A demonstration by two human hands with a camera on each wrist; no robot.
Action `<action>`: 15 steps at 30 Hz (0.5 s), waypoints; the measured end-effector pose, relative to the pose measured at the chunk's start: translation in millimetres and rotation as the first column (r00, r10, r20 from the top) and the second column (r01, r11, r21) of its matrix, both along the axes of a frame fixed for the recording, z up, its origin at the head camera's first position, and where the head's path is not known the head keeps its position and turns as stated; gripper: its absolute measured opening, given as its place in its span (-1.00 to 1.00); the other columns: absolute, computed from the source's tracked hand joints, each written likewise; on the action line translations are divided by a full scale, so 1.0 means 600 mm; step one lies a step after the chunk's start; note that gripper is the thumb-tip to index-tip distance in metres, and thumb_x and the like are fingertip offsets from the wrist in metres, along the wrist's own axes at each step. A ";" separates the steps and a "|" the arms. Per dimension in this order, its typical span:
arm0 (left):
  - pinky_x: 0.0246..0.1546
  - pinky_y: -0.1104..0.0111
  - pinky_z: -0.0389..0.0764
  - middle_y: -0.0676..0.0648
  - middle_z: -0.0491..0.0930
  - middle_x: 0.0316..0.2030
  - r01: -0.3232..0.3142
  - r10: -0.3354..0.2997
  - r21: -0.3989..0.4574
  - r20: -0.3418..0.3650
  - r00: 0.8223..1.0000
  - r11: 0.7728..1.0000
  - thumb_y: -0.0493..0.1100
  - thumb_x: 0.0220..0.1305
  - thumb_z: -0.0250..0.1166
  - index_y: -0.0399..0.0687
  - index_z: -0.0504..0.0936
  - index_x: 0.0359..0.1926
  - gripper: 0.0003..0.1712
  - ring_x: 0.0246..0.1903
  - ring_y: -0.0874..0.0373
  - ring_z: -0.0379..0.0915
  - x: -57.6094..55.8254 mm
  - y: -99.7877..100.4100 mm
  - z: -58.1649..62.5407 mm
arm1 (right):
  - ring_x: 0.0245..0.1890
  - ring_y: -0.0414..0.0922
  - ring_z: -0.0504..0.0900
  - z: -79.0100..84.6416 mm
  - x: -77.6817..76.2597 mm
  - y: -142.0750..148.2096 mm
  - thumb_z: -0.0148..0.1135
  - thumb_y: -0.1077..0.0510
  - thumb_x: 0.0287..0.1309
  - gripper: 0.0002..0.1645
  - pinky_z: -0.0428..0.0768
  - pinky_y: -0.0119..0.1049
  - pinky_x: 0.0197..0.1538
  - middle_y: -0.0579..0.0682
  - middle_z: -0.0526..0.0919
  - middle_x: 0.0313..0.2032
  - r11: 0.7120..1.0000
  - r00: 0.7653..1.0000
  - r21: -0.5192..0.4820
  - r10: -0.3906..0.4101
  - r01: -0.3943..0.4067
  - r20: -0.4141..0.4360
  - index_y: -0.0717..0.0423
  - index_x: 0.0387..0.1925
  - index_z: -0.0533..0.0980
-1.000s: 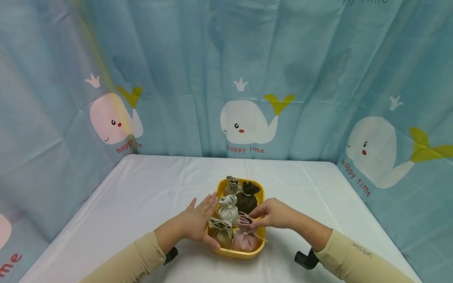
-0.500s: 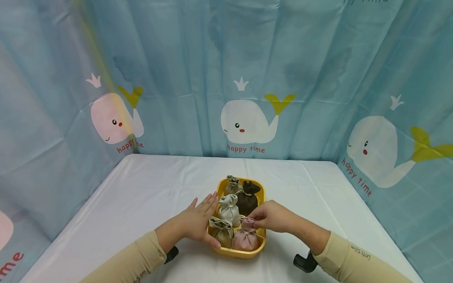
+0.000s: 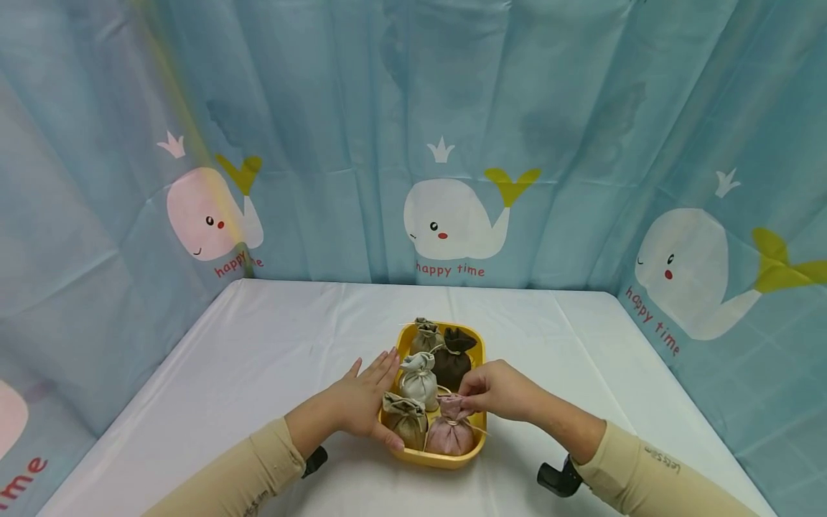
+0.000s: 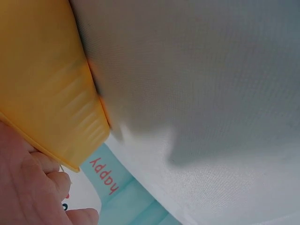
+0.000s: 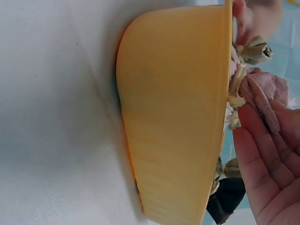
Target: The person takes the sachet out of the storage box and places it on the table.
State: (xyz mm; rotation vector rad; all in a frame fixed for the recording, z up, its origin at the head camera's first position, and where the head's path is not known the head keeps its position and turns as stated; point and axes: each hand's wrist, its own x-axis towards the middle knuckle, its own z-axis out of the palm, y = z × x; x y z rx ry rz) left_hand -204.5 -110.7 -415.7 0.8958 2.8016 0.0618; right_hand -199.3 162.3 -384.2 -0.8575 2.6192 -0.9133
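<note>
A pink drawstring pouch stands at the near right of a yellow plastic basket. My right hand pinches the cloth top of this pouch between thumb and fingers, above its tied neck. In the right wrist view the gathered pink cloth shows between my fingertips, over the basket rim. My left hand lies along the basket's left side, fingers extended and thumb near the front corner. A khaki pouch stands beside the pink one, with a cream pouch behind.
At the basket's far end stand a dark brown pouch and an olive pouch. The basket is on a white-covered table. A blue whale-print curtain hangs around the back and sides.
My right fingers have shifted slightly at the pink pouch's top, whose cloth has changed shape and now stands up in the pinch. My left hand keeps its place at the basket.
</note>
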 end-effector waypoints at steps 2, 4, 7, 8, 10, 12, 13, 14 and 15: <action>0.27 -0.10 -0.16 -0.11 -0.35 0.42 0.004 -0.004 0.004 -0.002 1.000 1.000 0.76 -0.48 -0.03 -0.18 -0.26 0.42 0.59 0.39 0.02 -0.41 0.001 0.000 0.001 | -0.58 -0.32 0.43 0.001 0.001 0.000 0.27 0.18 0.07 -0.82 0.47 -0.40 -0.53 -0.31 0.58 -0.61 1.000 1.000 -0.003 0.000 0.000 -0.003 -0.13 -0.59 0.60; 0.27 -0.11 -0.16 -0.11 -0.35 0.42 0.006 -0.006 0.004 -0.004 1.000 1.000 0.76 -0.49 -0.04 -0.18 -0.25 0.42 0.59 0.39 0.00 -0.40 0.001 0.000 0.002 | -0.58 -0.32 0.43 0.003 0.002 0.000 0.27 0.18 0.07 -0.82 0.47 -0.40 -0.53 -0.30 0.58 -0.62 1.000 1.000 -0.011 -0.001 0.001 0.000 -0.12 -0.59 0.60; 0.27 -0.11 -0.16 -0.12 -0.35 0.42 0.006 -0.006 0.005 0.000 1.000 1.000 0.76 -0.49 -0.04 -0.18 -0.25 0.42 0.59 0.39 0.00 -0.41 0.002 0.000 0.003 | -0.56 -0.32 0.46 0.006 0.005 0.000 0.27 0.16 0.08 -0.83 0.49 -0.39 -0.51 -0.29 0.59 -0.61 1.000 1.000 -0.029 -0.009 0.009 0.001 -0.11 -0.58 0.60; 0.27 -0.10 -0.16 -0.11 -0.36 0.42 0.005 -0.005 0.005 0.003 1.000 1.000 0.76 -0.49 -0.03 -0.18 -0.25 0.42 0.59 0.39 0.01 -0.41 0.002 0.001 0.003 | -0.55 -0.32 0.46 0.008 0.006 0.001 0.27 0.16 0.08 -0.83 0.49 -0.40 -0.51 -0.29 0.59 -0.61 0.999 1.000 -0.034 -0.012 0.012 -0.001 -0.11 -0.58 0.60; 0.27 -0.10 -0.17 -0.12 -0.35 0.42 0.005 -0.005 0.005 0.005 1.000 1.000 0.75 -0.48 -0.02 -0.18 -0.25 0.42 0.58 0.39 0.01 -0.41 0.002 0.001 0.003 | -0.54 -0.32 0.48 0.011 0.007 0.001 0.26 0.15 0.09 -0.84 0.51 -0.39 -0.49 -0.28 0.60 -0.61 0.999 1.000 -0.047 -0.020 0.020 -0.006 -0.11 -0.57 0.60; 0.27 -0.10 -0.17 -0.12 -0.35 0.42 0.007 -0.007 0.001 0.003 1.000 1.000 0.75 -0.47 -0.01 -0.18 -0.24 0.42 0.57 0.39 0.01 -0.41 0.002 0.001 0.003 | -0.52 -0.31 0.49 0.015 0.006 0.003 0.26 0.15 0.09 -0.85 0.52 -0.40 -0.47 -0.28 0.60 -0.59 0.998 0.999 -0.059 -0.032 0.031 -0.012 -0.10 -0.56 0.60; 0.27 -0.11 -0.16 -0.12 -0.34 0.42 0.008 -0.008 0.001 0.001 1.000 1.000 0.74 -0.46 -0.01 -0.19 -0.24 0.42 0.57 0.39 0.00 -0.40 0.002 0.001 0.004 | -0.51 -0.31 0.51 0.018 0.006 0.004 0.26 0.16 0.09 -0.86 0.53 -0.40 -0.46 -0.28 0.60 -0.58 0.997 0.999 -0.065 -0.037 0.036 -0.011 -0.10 -0.55 0.60; 0.27 -0.11 -0.16 -0.12 -0.35 0.42 0.009 -0.009 -0.005 -0.003 1.000 1.000 0.75 -0.46 -0.02 -0.19 -0.24 0.42 0.57 0.39 0.00 -0.41 0.002 0.001 0.004 | -0.51 -0.31 0.52 0.021 0.006 0.004 0.26 0.17 0.09 -0.86 0.54 -0.41 -0.45 -0.27 0.61 -0.57 0.997 0.999 -0.071 -0.041 0.040 -0.012 -0.09 -0.54 0.61; 0.26 -0.11 -0.16 -0.12 -0.34 0.42 0.010 -0.010 -0.006 -0.006 1.000 1.000 0.75 -0.47 -0.02 -0.19 -0.23 0.42 0.57 0.39 0.00 -0.40 0.003 0.001 0.005 | -0.50 -0.30 0.54 0.024 0.006 0.005 0.26 0.18 0.09 -0.87 0.55 -0.41 -0.44 -0.27 0.61 -0.56 0.996 0.999 -0.079 -0.046 0.045 -0.010 -0.08 -0.53 0.61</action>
